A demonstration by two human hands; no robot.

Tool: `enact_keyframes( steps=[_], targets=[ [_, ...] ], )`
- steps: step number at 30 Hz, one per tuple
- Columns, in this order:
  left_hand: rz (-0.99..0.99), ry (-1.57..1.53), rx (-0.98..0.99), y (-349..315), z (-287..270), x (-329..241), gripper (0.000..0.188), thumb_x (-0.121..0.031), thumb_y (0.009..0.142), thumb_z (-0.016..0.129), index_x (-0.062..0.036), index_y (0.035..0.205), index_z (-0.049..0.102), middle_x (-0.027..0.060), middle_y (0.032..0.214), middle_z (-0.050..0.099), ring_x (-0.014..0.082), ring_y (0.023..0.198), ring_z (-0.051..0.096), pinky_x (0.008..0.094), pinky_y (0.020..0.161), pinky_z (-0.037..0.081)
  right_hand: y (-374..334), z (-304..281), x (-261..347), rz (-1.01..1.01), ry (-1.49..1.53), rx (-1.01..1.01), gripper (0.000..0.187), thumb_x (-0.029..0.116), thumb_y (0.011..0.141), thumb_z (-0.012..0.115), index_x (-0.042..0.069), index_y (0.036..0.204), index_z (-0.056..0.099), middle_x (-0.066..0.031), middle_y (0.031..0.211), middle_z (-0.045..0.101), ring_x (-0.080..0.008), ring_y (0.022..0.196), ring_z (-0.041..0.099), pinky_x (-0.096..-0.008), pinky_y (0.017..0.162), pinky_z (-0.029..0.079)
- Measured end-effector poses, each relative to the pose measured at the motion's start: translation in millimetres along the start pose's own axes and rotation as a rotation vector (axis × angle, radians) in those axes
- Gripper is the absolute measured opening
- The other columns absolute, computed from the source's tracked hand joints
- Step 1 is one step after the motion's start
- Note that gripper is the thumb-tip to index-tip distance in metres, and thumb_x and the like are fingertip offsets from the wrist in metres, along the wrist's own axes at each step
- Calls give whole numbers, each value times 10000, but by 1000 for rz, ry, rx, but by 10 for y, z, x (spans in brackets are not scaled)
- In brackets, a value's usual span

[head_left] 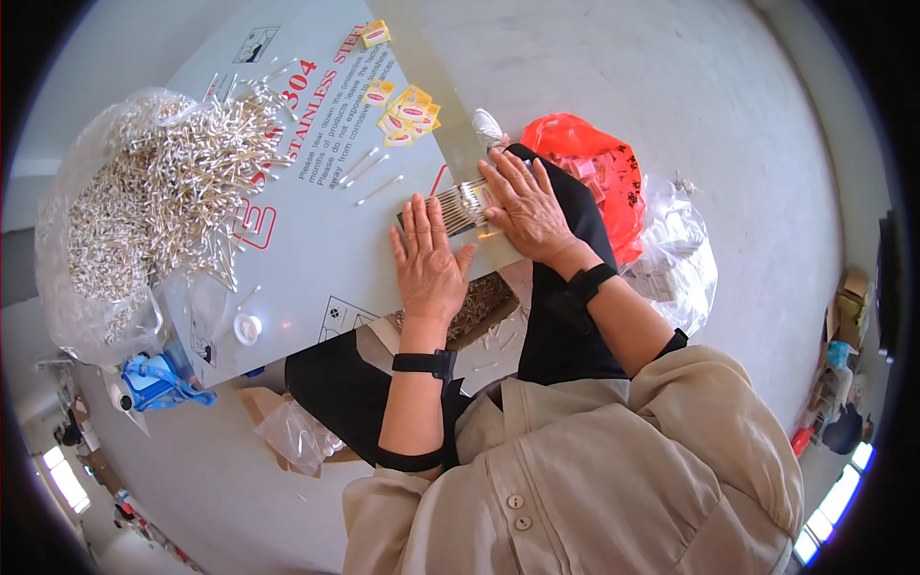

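A row of cotton swabs [454,207] lies side by side near the table's right edge, between my two hands. My left hand [429,266] rests flat with its fingers stretched out, the tips at the left end of the row. At the other end, my right hand [527,213] lies palm down with fingers extended, partly covering the swabs' white tips. Whether a tray or wrapper sits beneath the row cannot be made out. Several loose cotton swabs [379,190] are scattered just beyond my left hand.
A big clear bag heaped with cotton swabs [172,192] covers the table's left. Yellow packets [410,117] and a small yellow box [375,34] lie farther back. An open cardboard box [491,316] sits below the edge. A red bag [596,168] and clear bag [676,254] stand right.
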State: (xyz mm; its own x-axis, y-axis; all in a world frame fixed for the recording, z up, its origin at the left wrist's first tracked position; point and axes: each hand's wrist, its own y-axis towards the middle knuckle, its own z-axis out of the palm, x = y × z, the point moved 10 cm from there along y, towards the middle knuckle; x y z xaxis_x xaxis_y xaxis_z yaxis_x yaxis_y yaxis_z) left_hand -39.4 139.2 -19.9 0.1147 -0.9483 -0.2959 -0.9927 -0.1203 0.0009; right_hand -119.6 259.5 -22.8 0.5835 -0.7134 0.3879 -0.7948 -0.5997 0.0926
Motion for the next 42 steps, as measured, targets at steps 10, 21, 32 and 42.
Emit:
enact_keyframes(
  steps=[10,21,32,42],
  targets=[
    [63,-94,-16,105,55,-248,704,-414,1005,451,8,1522,227,201,1596,196,326,1493,157,483,1199,125,-2,9,-40,0,96,-14,607,381,980,479,137,1516,329,-126,1577,274,-292,1469,229,-500,1197,102],
    [-112,-1144,-387,343,-52,32,633,-371,1058,351,43,1516,210,211,1587,213,307,1476,207,410,1192,181,-14,338,-577,435,1419,-298,379,235,1019,546,20,1329,580,-44,1338,575,-116,1199,515,-265,1042,387],
    [-175,-1192,-473,443,24,-273,602,-337,1043,338,55,1494,270,236,1540,297,318,1423,313,419,1175,239,-66,402,-529,450,1470,-313,351,229,1039,500,22,1310,579,-102,1353,564,-163,1261,486,-279,1068,355],
    [-194,-729,-693,-48,-495,796,352,-18,892,601,-20,1241,559,147,1237,591,298,1167,544,391,1027,413,77,-526,96,63,468,-410,415,55,819,677,21,1223,585,-177,1325,546,-367,1259,491,-419,1068,399]
  ],
)
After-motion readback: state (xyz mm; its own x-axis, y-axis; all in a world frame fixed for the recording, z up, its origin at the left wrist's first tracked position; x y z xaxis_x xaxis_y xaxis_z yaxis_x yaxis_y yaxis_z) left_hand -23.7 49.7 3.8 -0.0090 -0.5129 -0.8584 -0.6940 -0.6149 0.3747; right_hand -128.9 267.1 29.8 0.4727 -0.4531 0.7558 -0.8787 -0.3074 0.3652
